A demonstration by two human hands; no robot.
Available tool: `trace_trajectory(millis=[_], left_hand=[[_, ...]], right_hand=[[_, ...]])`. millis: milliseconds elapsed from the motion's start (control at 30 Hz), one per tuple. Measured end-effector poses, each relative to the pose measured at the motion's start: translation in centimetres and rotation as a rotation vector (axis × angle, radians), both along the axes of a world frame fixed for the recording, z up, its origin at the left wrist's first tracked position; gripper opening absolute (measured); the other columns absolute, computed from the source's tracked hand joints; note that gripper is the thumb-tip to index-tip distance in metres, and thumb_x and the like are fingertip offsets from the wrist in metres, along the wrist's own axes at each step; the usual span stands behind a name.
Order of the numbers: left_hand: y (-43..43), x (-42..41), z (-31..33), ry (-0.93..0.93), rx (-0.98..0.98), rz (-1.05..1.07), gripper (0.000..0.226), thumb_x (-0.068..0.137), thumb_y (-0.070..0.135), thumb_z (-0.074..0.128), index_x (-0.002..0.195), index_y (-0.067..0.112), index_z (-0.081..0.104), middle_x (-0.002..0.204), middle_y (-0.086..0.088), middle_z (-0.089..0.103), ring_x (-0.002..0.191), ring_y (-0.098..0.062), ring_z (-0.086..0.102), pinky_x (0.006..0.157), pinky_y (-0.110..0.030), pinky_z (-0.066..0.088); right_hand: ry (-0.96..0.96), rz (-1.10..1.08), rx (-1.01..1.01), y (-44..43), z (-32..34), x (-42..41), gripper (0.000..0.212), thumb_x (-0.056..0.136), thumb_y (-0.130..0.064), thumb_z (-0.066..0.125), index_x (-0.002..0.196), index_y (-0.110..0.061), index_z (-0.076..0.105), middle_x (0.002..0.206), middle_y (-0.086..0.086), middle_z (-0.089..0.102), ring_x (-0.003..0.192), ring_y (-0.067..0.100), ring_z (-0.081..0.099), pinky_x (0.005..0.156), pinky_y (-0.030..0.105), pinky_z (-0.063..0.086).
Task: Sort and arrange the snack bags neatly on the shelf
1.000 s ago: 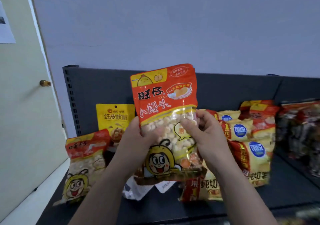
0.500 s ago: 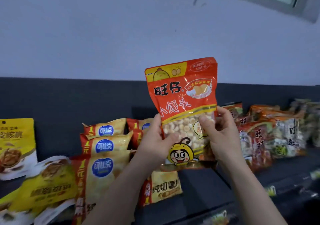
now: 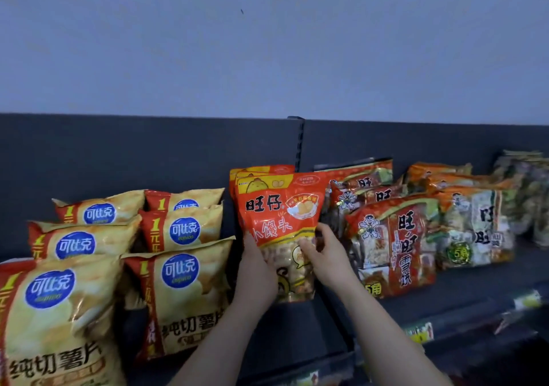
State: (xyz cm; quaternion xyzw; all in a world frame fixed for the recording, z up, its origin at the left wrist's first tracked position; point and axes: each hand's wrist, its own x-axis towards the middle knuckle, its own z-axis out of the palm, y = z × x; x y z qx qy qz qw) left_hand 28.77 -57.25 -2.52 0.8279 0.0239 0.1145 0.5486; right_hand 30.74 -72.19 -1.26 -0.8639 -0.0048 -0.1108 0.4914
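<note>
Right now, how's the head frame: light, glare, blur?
Head view: dim, bluish light; small glints on the cracker bags; red bag, gripped by left hand and right hand, reads clearly; far-right bags and price tags are smeared, unreadable.

Front snack bag (image 3: 279, 207): orange-red, yellow band across top with a pale yellow cartoon figure, dark lettering, yellow stripe mid-way, clear lower window showing pale beige balls. Chip bags (image 3: 184, 281): golden yellow, red left edge with a yellow "1", round blue logo with white characters (dark brown lettering low down). Cracker bags (image 3: 395, 243): red with black characters, cartoon boy, green-gold trim. Shelf (image 3: 285, 326): dark charcoal. Wall (image 3: 267, 44): pale bluish grey
</note>
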Motion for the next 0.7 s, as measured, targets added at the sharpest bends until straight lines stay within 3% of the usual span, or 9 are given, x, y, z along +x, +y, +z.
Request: trace_trajectory(millis=[100,200,267,333,500,600,700], left_hand=[[-0.2,0.1,-2.3,0.117,0.046,0.013,0.060,0.095,0.009,0.048,0.145,0.019,0.015,0.134,-0.008,0.049,0.109,-0.021,0.052,0.085,-0.029,0.040],[0.0,-0.4,-4.0,0.161,0.107,-0.033,0.076,0.092,0.003,0.050,0.149,0.023,0.004,0.144,-0.006,0.040,0.121,-0.020,0.048,0.088,-0.024,0.036],[0.0,-0.3,-4.5,0.139,0.114,-0.029,0.078,0.090,0.000,0.050,0.148,0.027,0.006,0.144,-0.003,0.041,0.122,-0.019,0.047,0.090,-0.023,0.036],[0.0,0.2,-4.7,0.102,0.102,0.009,0.078,0.088,-0.001,0.050,0.146,0.028,0.007,0.143,-0.001,0.043,0.121,-0.017,0.048,0.092,-0.025,0.039],[0.0,1.5,-5.3,0.061,0.143,0.073,0.078,0.088,-0.001,0.054,0.141,0.033,0.008,0.137,-0.002,0.045,0.113,-0.014,0.050,0.085,-0.026,0.043],[0.1,1.8,-5.9,0.053,0.144,0.053,0.077,0.087,-0.001,0.055,0.143,0.033,0.012,0.137,0.000,0.044,0.117,-0.013,0.049,0.089,-0.025,0.042],[0.2,1.9,-6.2,0.062,0.130,0.043,0.078,0.089,0.001,0.057,0.147,0.029,0.013,0.140,-0.002,0.043,0.123,-0.016,0.047,0.092,-0.024,0.040]], right_hand=[[0.113,0.085,0.057,-0.5,-2.1,0.6,0.066,0.089,-0.027,0.067,0.145,-0.027,0.031,0.122,-0.004,0.059,0.108,0.012,0.057,0.091,0.028,0.046],[0.202,0.188,0.138,-1.3,-4.6,0.5,0.087,0.082,-0.019,0.075,0.147,-0.042,0.022,0.130,-0.013,0.058,0.115,0.007,0.057,0.098,0.033,0.050],[0.196,0.220,0.157,-1.3,-5.4,0.5,0.090,0.081,-0.008,0.074,0.141,-0.051,0.023,0.127,-0.019,0.058,0.117,0.003,0.057,0.096,0.032,0.052],[0.143,0.210,0.110,-0.9,-5.3,0.9,0.091,0.083,-0.002,0.068,0.144,-0.050,0.021,0.127,-0.022,0.054,0.120,0.002,0.053,0.096,0.027,0.051],[0.085,0.186,-0.040,-0.1,-5.0,2.3,0.096,0.087,-0.005,0.063,0.150,-0.046,0.004,0.139,-0.008,0.047,0.129,0.011,0.046,0.099,0.025,0.043],[0.098,0.207,-0.045,-0.4,-5.5,2.0,0.098,0.085,-0.005,0.065,0.146,-0.051,0.004,0.130,-0.016,0.048,0.127,0.011,0.047,0.095,0.022,0.041],[0.080,0.221,-0.048,-0.6,-5.9,1.3,0.094,0.082,-0.008,0.069,0.125,-0.067,0.009,0.114,-0.030,0.047,0.113,0.000,0.048,0.088,0.017,0.039]])
